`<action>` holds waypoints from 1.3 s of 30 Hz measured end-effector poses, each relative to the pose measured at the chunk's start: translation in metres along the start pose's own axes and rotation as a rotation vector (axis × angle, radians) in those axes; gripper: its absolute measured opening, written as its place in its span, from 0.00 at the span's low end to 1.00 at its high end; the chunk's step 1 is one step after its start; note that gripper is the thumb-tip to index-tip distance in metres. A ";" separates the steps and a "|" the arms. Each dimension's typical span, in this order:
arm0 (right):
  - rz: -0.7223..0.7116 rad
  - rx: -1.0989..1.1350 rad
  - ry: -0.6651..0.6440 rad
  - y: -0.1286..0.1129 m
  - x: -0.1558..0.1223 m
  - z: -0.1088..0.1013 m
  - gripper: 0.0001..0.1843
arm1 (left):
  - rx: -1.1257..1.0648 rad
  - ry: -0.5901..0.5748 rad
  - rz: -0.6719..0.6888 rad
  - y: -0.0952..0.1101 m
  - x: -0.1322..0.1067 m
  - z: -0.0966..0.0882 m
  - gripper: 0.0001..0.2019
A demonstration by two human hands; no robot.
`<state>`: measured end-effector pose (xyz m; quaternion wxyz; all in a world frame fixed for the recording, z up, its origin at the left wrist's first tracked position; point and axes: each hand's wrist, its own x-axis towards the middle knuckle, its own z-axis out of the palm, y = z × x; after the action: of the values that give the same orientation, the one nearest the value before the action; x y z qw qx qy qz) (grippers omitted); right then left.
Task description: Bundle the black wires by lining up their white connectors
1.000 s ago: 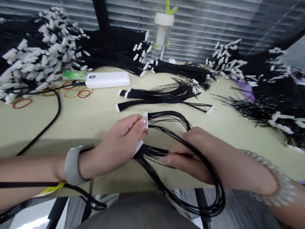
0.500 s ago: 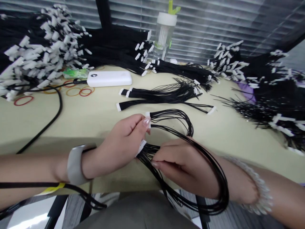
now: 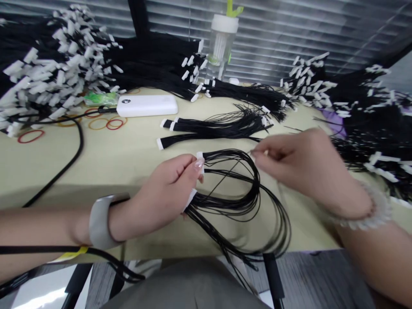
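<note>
My left hand (image 3: 167,184) is closed on a wire harness (image 3: 251,189), gripping it by its white connectors (image 3: 200,158). One connector shows at the thumb tip and another white connector (image 3: 190,200) below the fingers. Black wires loop out to the right from both, and some loose ends hang toward the table's front edge. My right hand (image 3: 289,163) pinches the tip of a single black wire (image 3: 227,174), drawn up diagonally across the loop. Just beyond lie finished-looking harness bundles (image 3: 206,141) with white ends.
Large heaps of black wires with white connectors stand at the back left (image 3: 61,73) and right (image 3: 380,128). A white power bank (image 3: 147,105), rubber bands (image 3: 31,136), a clear bottle (image 3: 222,47) and a black cable (image 3: 58,176) are also on the table (image 3: 106,159).
My right hand has moved up and right out of the wire loop, drawing one wire with it. The looped wires have dropped lower and spread. My left hand stays in place.
</note>
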<state>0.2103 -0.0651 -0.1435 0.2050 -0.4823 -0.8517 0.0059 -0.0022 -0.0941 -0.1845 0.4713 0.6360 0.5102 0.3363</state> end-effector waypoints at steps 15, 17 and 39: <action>0.283 0.986 0.291 0.009 0.005 -0.011 0.11 | 0.099 -0.025 0.071 0.001 0.000 -0.001 0.15; 0.159 0.834 0.184 -0.003 -0.001 -0.001 0.05 | 0.080 -0.032 0.063 0.000 0.000 -0.001 0.15; -0.134 0.336 -0.051 -0.028 -0.007 0.024 0.08 | 0.103 -0.084 0.111 -0.001 0.000 -0.001 0.14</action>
<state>0.1815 -0.0813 -0.1614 0.2611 -0.3829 -0.8739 0.1468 -0.0033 -0.0943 -0.1849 0.4396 0.7004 0.4705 0.3080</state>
